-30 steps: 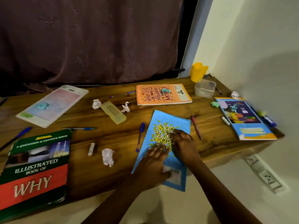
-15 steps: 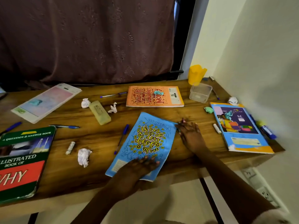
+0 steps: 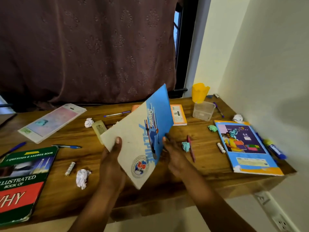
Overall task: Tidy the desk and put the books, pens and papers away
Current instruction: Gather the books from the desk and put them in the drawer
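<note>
A big dark curtain [image 3: 87, 47] fills the upper left. Beside it, a thin strip of window [image 3: 175, 20] shows blue light. A cream wall [image 3: 267, 56] fills the right. The wooden worktop [image 3: 167, 185] crosses the lower half. A white socket [image 3: 280, 223] sits at the lower right.

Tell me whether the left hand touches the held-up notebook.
Touching. The head view shows the left hand gripping the notebook, thumb pressed on its cover.
</note>
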Demonstrator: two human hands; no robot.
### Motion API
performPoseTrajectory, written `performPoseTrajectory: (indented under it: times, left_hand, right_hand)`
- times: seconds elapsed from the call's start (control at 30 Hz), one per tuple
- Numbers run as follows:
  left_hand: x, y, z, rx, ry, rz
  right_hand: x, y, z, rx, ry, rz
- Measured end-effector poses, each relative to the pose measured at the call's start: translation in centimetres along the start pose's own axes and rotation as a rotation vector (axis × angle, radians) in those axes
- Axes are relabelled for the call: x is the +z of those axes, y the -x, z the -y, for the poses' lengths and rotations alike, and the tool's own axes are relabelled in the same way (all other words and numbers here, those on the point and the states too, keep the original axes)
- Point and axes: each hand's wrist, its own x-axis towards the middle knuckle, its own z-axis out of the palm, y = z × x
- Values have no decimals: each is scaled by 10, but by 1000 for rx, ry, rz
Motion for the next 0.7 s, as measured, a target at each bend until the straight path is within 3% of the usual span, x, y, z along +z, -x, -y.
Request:
performPoseTrajectory:
  times: [0.1,0.2,0.27,0.33,0.4,0.47,0.53,0.6,0.63,0.7]
  left_hand:
    - [-16,19,6,-62,117,56]
    - [-46,22,8,-187,306,294]
    - [-59,13,20,-338,-4,218]
    - [-64,5,38,-331,-516,96]
    - [-76,0,63,-219,-1191,353]
    - [-82,-1,85,-60,-1734,536]
    - [-79,4,97,10,-1847,561]
    - [-72,10,108,-87,-1913,616]
    - [-75,10,116,-38,-1940,593]
    - [-79,7,123,-48,-1992,590]
  right_hand:
    - [-6,-2,-5,-60,-156,-80]
    - [-29,6,-5,-142,-67,-92]
    - [-44,9,-8,-167,128,-106]
    - [-59,2,-19,-179,589,-203]
    - [-67,-4,-34,-144,1187,-302]
    - [-64,-2,-47,-150,1546,-302]
    - [-56,2,-55,-119,1635,-259]
    - [-58,-5,-63,-242,1689,-239]
    - [-61,-11,-64,-282,1765,-245]
    - [-55,-15,-54,-182,1878,-227]
